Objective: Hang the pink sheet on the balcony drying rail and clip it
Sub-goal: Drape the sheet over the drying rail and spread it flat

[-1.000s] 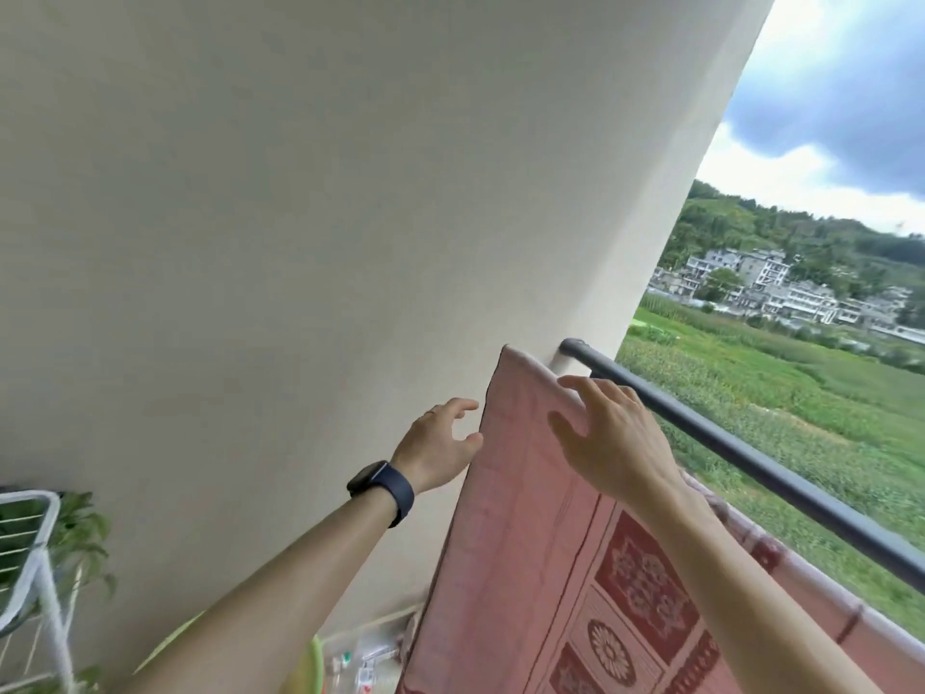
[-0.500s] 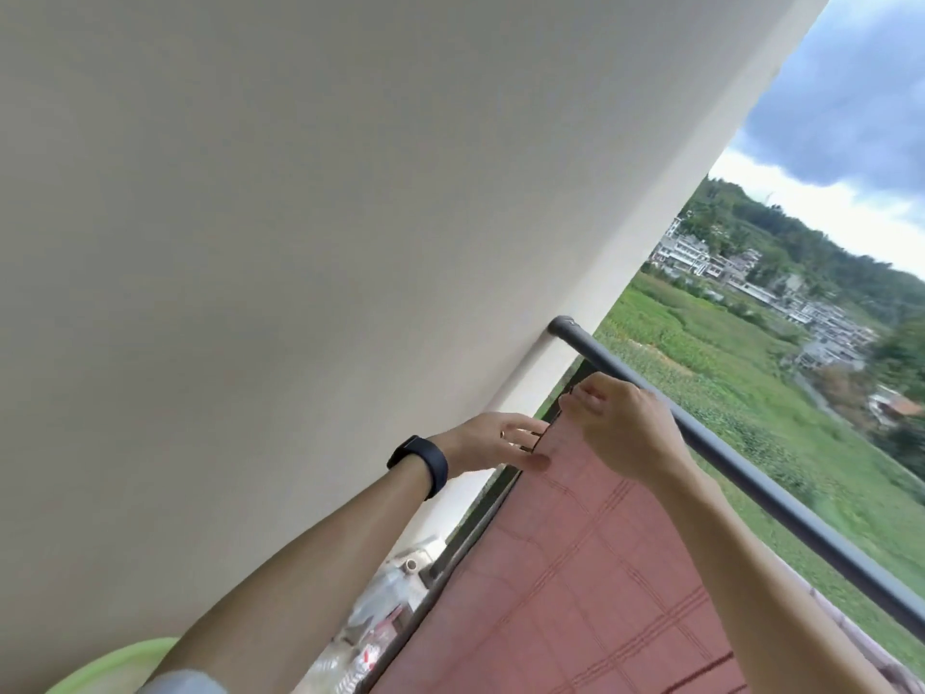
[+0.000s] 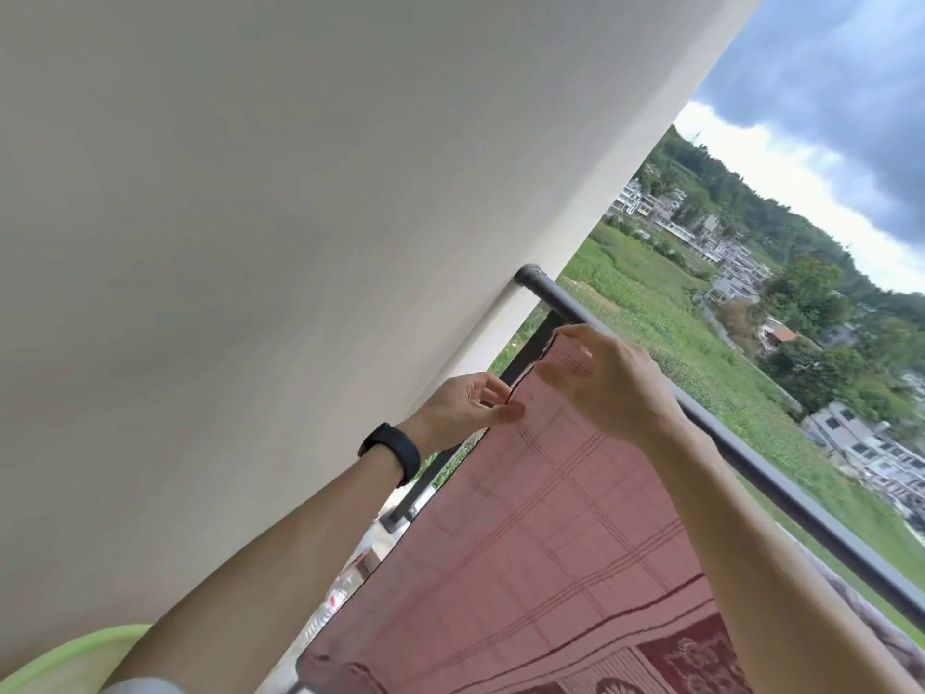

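The pink sheet (image 3: 540, 533), checked with dark red patterned borders, spreads across the lower middle below the dark drying rail (image 3: 781, 483). My left hand (image 3: 465, 408), with a black band on the wrist, pinches the sheet's left edge between thumb and fingers. My right hand (image 3: 605, 378) grips the sheet's top corner right beside the rail, close to where the rail meets the wall. No clip is visible.
A cream wall (image 3: 280, 232) fills the left and top. A dark railing post (image 3: 520, 363) runs down behind the sheet's edge. A green basin rim (image 3: 70, 658) shows at the bottom left. Beyond the rail lie fields and houses.
The view has tilted and moved closer to the rail's wall end. Both hands went from open beside the sheet to pinching its upper edge and have lifted the corner up to the rail.
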A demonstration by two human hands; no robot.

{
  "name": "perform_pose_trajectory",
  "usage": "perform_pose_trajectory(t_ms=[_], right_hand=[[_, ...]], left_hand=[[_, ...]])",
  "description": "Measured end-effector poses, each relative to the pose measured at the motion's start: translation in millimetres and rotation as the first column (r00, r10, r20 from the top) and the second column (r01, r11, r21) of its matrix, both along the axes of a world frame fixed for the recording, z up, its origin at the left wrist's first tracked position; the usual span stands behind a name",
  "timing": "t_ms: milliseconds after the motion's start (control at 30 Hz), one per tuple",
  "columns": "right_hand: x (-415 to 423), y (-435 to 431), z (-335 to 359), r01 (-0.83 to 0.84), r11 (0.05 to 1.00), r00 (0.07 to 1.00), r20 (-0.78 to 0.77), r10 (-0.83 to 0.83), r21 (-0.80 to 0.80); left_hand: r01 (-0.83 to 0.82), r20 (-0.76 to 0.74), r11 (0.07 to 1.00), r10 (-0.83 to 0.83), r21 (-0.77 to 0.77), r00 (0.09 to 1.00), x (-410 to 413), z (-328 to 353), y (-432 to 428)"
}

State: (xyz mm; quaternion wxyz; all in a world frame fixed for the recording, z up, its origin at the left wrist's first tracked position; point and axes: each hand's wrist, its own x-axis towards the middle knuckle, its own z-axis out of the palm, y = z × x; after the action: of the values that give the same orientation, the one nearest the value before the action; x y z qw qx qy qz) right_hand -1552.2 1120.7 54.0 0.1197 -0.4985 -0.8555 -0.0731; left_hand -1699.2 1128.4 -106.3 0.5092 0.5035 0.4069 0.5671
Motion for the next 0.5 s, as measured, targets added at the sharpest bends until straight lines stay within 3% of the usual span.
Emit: perform_pose_trajectory(t_ms=[67,167,300,433,500], right_hand=[[8.2,-0.3,-2.1,0.061,0.998,0.987,0.148,-0.063,0.021],[16.5,-2.4,-5.6,0.076,0.995,0.978,0.191,-0.089,0.070],[18.1,-4.4,-15.2,0.030,0.982,0.993,0.107,-0.051,0.187],[40.2,-21.7,-16.7,0.059,0.949,0.996,0.051,-0.079,0.310],[73.9,-41.1,-15.6,0.126,0.923,0.992,-0.021,-0.127,0.363]], left_hand=[[0.117,-0.002,0.989,-0.118,-0.086,0.993,0.3,-11.8,-9.2],[0.229,-0.025,0.966,-0.233,-0.118,0.972,-0.2,-29.7,-15.6],[-0.006,-0.116,0.997,-0.003,-0.077,0.993,1.5,-34.0,-10.3],[-0.085,-0.172,0.994,0.073,-0.063,0.982,4.7,-14.0,-20.3],[-0.315,-0.229,0.938,0.342,0.145,0.911,19.1,15.1,-36.2]])
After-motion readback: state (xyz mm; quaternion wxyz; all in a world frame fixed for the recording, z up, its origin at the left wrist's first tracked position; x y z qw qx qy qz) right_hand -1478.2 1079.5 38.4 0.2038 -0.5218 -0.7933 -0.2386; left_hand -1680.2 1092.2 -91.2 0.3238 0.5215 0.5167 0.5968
